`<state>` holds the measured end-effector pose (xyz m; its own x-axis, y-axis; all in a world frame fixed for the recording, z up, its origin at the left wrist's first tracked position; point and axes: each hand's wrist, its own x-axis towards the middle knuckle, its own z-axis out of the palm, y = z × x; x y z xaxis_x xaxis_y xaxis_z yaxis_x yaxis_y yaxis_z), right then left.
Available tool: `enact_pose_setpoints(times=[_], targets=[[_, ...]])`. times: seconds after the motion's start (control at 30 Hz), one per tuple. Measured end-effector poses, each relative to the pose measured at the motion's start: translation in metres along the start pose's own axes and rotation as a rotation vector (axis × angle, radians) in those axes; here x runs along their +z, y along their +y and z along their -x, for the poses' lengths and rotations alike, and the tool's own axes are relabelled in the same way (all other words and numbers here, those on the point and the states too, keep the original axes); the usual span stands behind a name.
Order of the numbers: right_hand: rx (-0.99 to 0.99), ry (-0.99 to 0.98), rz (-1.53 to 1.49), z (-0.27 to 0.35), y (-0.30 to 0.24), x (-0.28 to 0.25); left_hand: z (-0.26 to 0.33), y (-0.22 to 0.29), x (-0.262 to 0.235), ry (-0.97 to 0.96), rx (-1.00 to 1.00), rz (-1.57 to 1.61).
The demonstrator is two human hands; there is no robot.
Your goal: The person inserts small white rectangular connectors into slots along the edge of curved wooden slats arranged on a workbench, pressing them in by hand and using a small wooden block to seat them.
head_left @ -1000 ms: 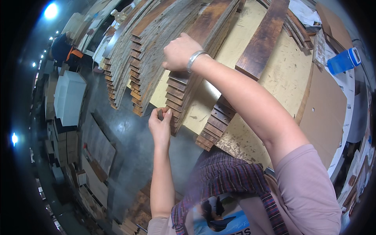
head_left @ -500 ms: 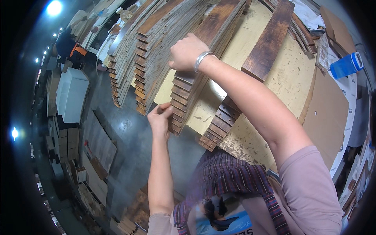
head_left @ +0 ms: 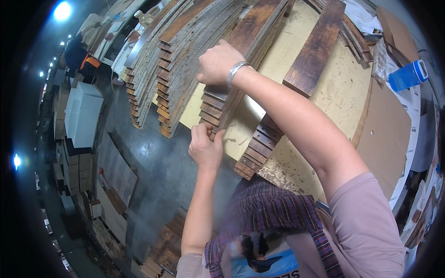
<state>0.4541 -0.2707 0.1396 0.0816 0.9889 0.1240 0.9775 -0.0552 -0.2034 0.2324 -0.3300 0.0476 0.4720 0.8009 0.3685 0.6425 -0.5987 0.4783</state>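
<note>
A stack of brown-stained wooden boards [head_left: 252, 28] lies before me, its near ends stepped like stairs. My left hand [head_left: 206, 144] is closed around the lowest stepped ends, fingers at their left side and thumb at the right. Higher up, my right hand [head_left: 221, 64], with a silver bracelet [head_left: 237, 71] at the wrist, bends over the top of the same stack. Its knuckles are up and its thumb is at the left edge; most of its fingertips are hidden. To the right stands another stepped stack with small holes in its ends [head_left: 258, 147], partly behind my right forearm.
Two more stepped board stacks [head_left: 185, 69] are at the left on the yellowish worktable [head_left: 343, 116]. A single wide board [head_left: 315, 51] lies right of my hands. Cardboard [head_left: 387, 134] and a blue jug [head_left: 408, 76] are at the right edge. A white box [head_left: 83, 113] stands on the floor at left.
My left hand has shifted right and slightly up, from pinching at the side of the lower board ends to closing around them. The right hand stays on the stack.
</note>
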Motion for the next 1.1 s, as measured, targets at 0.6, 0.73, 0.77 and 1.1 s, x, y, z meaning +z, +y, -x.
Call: enact_pose_setpoints(times=[0.6, 0.73, 0.77, 1.1], targets=[[0.051, -0.101, 0.073, -0.005, -0.003, -0.006, 0.03, -0.048, -0.004, 0.195, 0.194, -0.059], [0.009, 0.069, 0.035, -0.001, 0.006, 0.01, 0.033, -0.073, -0.023, 0.022, -0.5, -0.001], [0.009, 0.037, 0.038, -0.002, 0.002, 0.006, 0.029, -0.072, -0.029, -0.001, -0.585, 0.03], [-0.013, 0.032, 0.017, 0.0, 0.0, 0.001, 0.007, -0.077, 0.018, 0.017, -0.632, 0.625]])
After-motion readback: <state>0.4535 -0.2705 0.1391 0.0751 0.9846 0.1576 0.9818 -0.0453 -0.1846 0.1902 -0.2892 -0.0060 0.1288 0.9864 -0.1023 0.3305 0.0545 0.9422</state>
